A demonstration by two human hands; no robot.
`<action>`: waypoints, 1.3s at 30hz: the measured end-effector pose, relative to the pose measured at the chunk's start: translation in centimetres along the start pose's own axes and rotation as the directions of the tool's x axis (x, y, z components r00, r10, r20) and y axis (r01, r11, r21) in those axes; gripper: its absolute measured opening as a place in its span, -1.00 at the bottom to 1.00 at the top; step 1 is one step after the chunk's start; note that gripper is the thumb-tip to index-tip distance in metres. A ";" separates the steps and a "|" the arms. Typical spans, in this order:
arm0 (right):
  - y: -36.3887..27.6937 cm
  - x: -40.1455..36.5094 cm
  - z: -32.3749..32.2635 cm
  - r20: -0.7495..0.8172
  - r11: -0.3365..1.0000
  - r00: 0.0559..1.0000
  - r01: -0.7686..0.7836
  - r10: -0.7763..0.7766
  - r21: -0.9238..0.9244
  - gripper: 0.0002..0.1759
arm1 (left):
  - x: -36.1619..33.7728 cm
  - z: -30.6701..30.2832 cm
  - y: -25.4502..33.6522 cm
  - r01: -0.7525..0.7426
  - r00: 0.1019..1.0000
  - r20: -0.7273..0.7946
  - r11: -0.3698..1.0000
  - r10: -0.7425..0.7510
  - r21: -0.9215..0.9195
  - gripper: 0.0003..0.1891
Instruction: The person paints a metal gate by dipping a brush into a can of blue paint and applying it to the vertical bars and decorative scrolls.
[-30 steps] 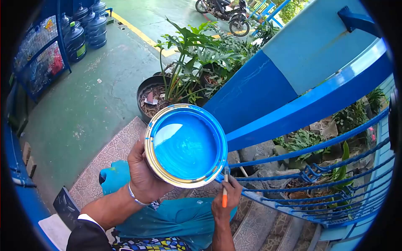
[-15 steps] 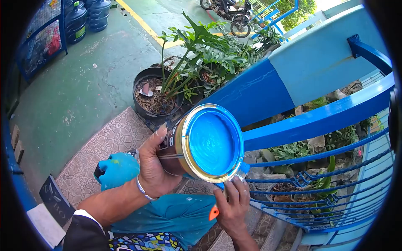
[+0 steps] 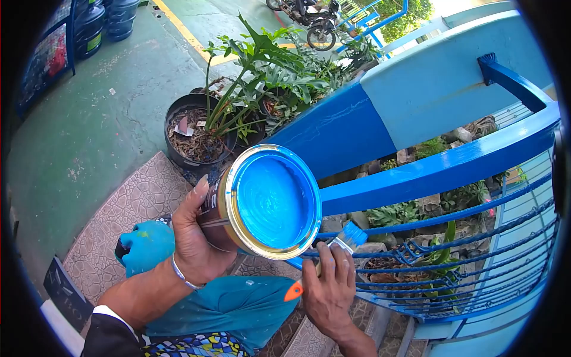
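Note:
My left hand [image 3: 199,244] is wrapped round the side of a paint can [image 3: 218,229], which tilts so its open top faces me. Bright blue paint [image 3: 270,199] fills much of the can, and some coats the inner rim. Just right of the can, my right hand [image 3: 328,285] grips a paintbrush [image 3: 342,243] by its handle. The brush's blue-coated bristles point up and right, apart from the can, and its orange handle end sticks out left of the fingers.
A glossy blue handrail [image 3: 440,169] with twisted bars [image 3: 452,232] runs along my right, beside a blue wall [image 3: 351,128]. Ahead stands a potted plant [image 3: 199,131]. Tiled steps [image 3: 134,208] lie below me. Water jugs [image 3: 89,30] and a motorcycle [image 3: 318,30] are farther off.
The brush has moved right, away from the can's rim, and its bristles now show fully. The can and surroundings sit farther left in view.

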State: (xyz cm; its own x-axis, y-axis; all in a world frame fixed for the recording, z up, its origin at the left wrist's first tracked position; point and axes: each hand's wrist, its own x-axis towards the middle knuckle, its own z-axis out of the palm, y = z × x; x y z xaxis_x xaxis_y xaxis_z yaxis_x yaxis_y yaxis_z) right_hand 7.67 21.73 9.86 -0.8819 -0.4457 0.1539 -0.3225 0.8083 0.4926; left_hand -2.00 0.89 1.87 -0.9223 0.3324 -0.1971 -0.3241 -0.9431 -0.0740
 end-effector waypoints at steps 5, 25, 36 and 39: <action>-1.5 -0.4 2.7 0.139 0.992 0.984 0.102 -0.111 0.072 -0.86 | 0.4 -1.1 -0.2 -0.001 1.000 -0.001 0.996 0.001 0.094 -0.29; 3.4 2.6 -5.5 -0.209 0.972 0.977 -0.013 -0.038 -0.235 -0.79 | 0.4 0.0 -0.1 -0.011 1.000 0.025 0.998 0.010 0.060 -0.39; 3.1 2.0 -3.5 -0.097 0.982 0.983 0.147 -0.159 -0.119 -0.74 | 0.9 -1.0 -0.6 -0.020 1.000 0.014 0.996 0.019 0.084 -0.34; 4.3 3.2 -5.4 -0.157 0.971 0.982 0.069 -0.107 -0.228 -0.74 | 0.7 -0.4 -0.5 -0.022 0.999 0.041 0.996 0.018 0.089 -0.35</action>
State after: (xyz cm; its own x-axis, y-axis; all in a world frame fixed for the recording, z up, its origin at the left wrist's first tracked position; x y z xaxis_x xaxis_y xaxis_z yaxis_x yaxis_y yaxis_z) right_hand 5.33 21.68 17.12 -0.7774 -0.5844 0.2327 -0.2961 0.6664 0.6843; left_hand -2.43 1.61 1.41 -0.9358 0.3148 -0.1584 -0.3216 -0.9467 0.0181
